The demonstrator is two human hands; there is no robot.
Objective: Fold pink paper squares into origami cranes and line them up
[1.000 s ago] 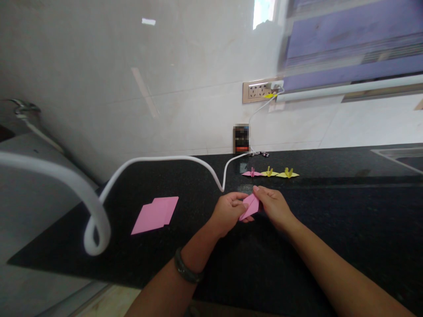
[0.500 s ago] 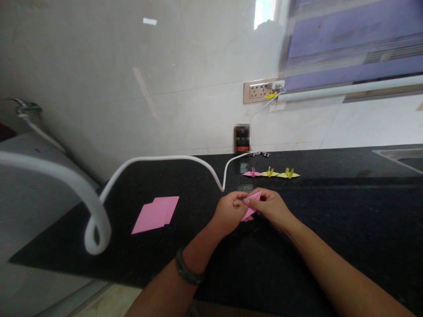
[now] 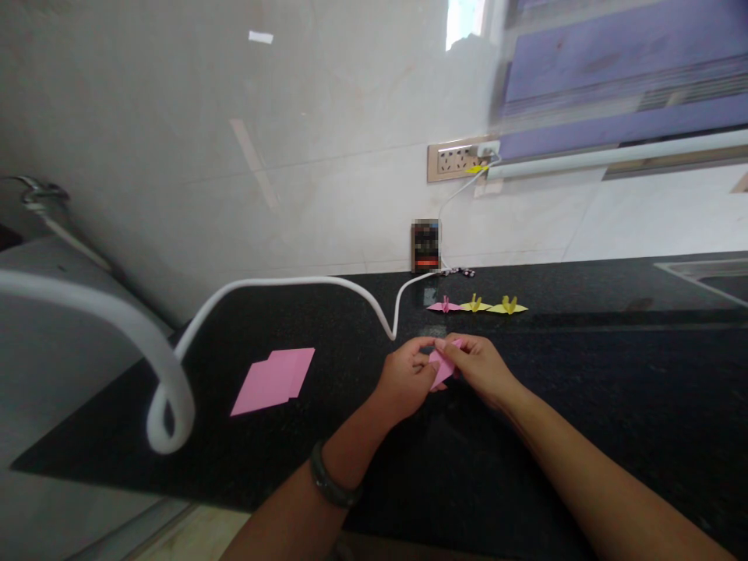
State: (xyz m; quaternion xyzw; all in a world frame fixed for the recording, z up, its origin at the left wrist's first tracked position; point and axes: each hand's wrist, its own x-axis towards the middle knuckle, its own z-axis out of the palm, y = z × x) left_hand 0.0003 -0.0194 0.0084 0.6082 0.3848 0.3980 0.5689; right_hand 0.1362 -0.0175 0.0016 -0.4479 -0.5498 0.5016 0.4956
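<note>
Folded pink paper [image 3: 445, 369] between left grip [image 3: 405, 377] and right grip [image 3: 482, 363], both closed on it

A black countertop [image 3: 467, 483] carries pink paper sheets [image 3: 272, 380] left of the left hand [image 3: 406, 375] and three paper birds [image 3: 475, 307] beyond the right hand [image 3: 480, 362].

Bright glare [image 3: 464, 25] spots the softly lit wall [image 3: 351, 195]
</note>
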